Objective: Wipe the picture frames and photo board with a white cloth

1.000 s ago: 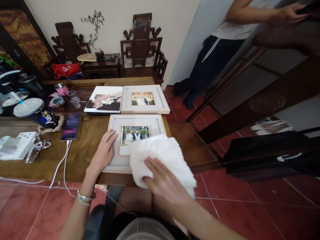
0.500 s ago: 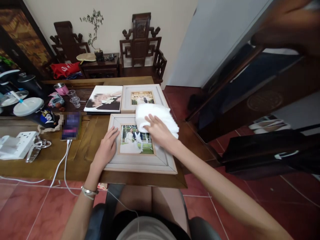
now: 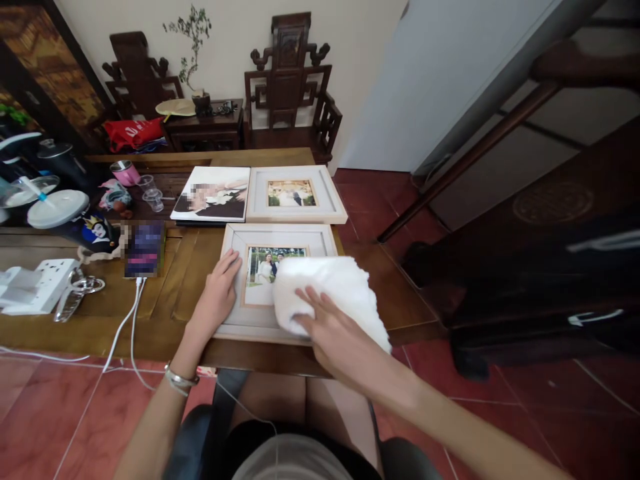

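A pale picture frame [image 3: 277, 235] with a wedding photo lies flat near the table's front edge. My left hand [image 3: 219, 291] rests on its left border, fingers stretched out over the edge. My right hand [image 3: 333, 333] grips a folded white cloth [image 3: 345, 283] and presses it on the frame's lower right part. The cloth hides that corner and the right part of the photo. Behind lie a second pale picture frame [image 3: 257, 193] and, to its left, a white-edged photo board [image 3: 223, 180].
On the wooden table [image 3: 185, 293] at left are a lidded cup with a straw [image 3: 63, 208], a phone [image 3: 144, 250] on charging cables, a white power strip [image 3: 43, 283], a clear plastic object [image 3: 75, 293] and a pink mug [image 3: 125, 172]. A dark chair [image 3: 505, 220] stands at right.
My right hand has moved the cloth from the frame's upper right down toward its lower right corner, uncovering the frame behind. My left hand stays on the left border.
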Tool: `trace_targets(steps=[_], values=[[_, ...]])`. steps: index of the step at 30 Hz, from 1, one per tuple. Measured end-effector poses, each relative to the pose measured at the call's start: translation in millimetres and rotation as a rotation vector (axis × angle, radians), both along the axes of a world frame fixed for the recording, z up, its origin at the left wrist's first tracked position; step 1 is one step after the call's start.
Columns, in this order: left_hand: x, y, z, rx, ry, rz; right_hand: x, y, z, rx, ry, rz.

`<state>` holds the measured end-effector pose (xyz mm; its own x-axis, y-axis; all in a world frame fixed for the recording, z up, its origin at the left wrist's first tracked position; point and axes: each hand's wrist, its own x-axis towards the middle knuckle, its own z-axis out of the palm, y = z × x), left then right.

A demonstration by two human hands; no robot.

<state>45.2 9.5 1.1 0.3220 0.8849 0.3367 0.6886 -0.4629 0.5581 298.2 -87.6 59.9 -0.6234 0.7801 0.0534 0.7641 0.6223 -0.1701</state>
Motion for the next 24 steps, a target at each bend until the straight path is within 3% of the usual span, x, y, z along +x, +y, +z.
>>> trace_targets(steps=[6,10,13,20,24], values=[[0.3,8.1,-1.8,0.008,0.027,-0.014,1.2,89.1,-8.6,0.227,-0.014,-0.187],[0.2,9.8,-0.4,0.018,0.024,-0.009,-4.1,126.1,-10.1,0.225,-0.125,-0.143],[0.9,9.2,0.8,0.008,0.028,0.002,-10.4,109.5,-5.8,0.13,-0.18,-0.099],[2.7,4.8,3.3,-0.035,0.025,0.019,-2.2,7.5,24.1,-0.138,-0.1,0.143],[2.9,3.7,4.7,-0.054,0.061,0.01,-12.7,-4.8,15.4,-0.143,0.049,0.175]])
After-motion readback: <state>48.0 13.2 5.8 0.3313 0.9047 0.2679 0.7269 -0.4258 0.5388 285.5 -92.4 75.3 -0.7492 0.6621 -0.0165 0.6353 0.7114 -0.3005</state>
